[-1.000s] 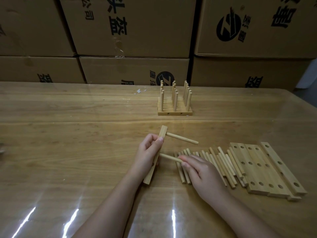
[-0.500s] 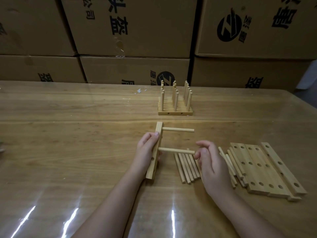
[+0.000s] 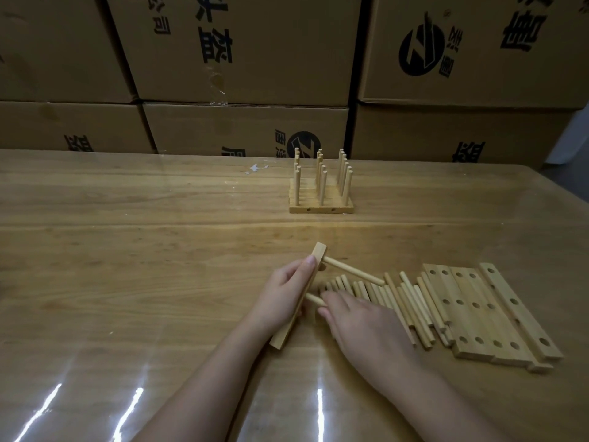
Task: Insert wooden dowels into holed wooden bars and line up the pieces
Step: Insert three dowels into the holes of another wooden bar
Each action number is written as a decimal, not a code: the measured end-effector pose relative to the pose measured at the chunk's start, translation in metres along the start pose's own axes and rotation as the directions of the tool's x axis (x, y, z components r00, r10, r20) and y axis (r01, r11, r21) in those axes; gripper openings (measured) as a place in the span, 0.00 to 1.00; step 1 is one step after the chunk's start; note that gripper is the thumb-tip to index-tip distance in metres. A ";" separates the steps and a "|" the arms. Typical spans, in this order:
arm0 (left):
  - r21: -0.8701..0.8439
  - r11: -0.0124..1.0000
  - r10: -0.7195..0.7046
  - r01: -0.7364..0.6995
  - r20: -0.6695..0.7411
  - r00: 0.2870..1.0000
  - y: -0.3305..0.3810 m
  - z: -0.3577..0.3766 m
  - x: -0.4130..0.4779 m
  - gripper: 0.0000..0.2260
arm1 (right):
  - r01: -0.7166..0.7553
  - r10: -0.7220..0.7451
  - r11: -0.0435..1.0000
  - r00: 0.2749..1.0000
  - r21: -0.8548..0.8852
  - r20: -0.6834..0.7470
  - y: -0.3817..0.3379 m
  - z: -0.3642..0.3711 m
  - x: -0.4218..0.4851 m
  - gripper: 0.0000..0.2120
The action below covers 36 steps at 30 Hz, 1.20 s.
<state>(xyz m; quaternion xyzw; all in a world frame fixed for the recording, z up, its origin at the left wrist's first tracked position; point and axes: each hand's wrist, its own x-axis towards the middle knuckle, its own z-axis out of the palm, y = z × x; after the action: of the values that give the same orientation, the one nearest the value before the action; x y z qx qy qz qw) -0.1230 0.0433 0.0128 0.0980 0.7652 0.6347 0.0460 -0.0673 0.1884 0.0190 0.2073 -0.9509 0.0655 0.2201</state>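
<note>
Holed bar (image 3: 319, 254) with two pegs in it, centre of frame; right hand down on the loose stock.

Left hand (image 3: 284, 298) grips the square-edged pale wood bar, fingers wrapped round its middle. Half a second ago the bar stood nearly straight up the frame; now its top leans right, so the upper dowel (image 3: 353, 271) slopes down to the right. The lower dowel (image 3: 314, 299) shows only a short stub. The right hand (image 3: 361, 325), which had pinched that dowel's far end, now lies palm down with fingers fairly straight over the row of loose dowels (image 3: 411, 304), smooth round sticks; nothing seen pinched. Right of them, flat bars (image 3: 471, 317) with drilled holes. Finished rack (image 3: 321, 208) of upright pegs sits unmoved, upper middle. Glossy wood-grain table (image 3: 127, 250); printed cardboard boxes (image 3: 255, 52) behind.
</note>
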 end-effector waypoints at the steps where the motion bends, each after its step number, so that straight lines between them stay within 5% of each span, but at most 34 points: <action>1: 0.011 1.000 -0.003 0.003 0.000 1.000 0.001 0.002 0.000 0.18 | -0.009 0.009 1.000 1.000 0.005 0.003 0.000 0.001 0.000 0.05; 18: 0.100 0.988 0.123 -0.120 -0.026 0.992 0.001 0.005 -0.005 0.17 | -0.107 0.089 0.939 0.994 0.326 0.070 0.005 0.010 -0.008 0.13; 24: 0.067 0.990 0.128 -0.124 -0.059 0.990 0.002 0.004 -0.001 0.14 | -0.119 0.102 0.947 0.992 0.299 0.072 0.008 0.012 -0.002 0.14; 29: 0.010 1.000 -0.009 0.010 -0.134 0.991 -0.006 -0.001 0.004 0.15 | -0.109 0.134 0.950 0.989 0.293 -0.067 0.007 0.002 -0.001 0.17; 33: -0.165 0.981 -0.139 0.102 -0.228 0.964 -0.002 -0.008 0.006 0.18 | -0.209 0.341 0.873 0.908 0.442 -0.244 0.016 -0.003 -0.001 0.18; 36: -0.339 0.932 -0.232 0.127 -0.290 0.928 0.000 -0.014 0.007 0.21 | -0.289 0.408 0.852 0.890 0.436 -0.206 0.023 0.000 0.000 0.11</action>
<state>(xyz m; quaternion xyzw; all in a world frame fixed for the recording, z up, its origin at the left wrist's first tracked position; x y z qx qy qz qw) -0.1322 0.0310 0.0161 -0.0879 0.6570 0.7487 -0.0073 -0.0772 0.2087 0.0183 0.0575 -0.8968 0.3243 0.2954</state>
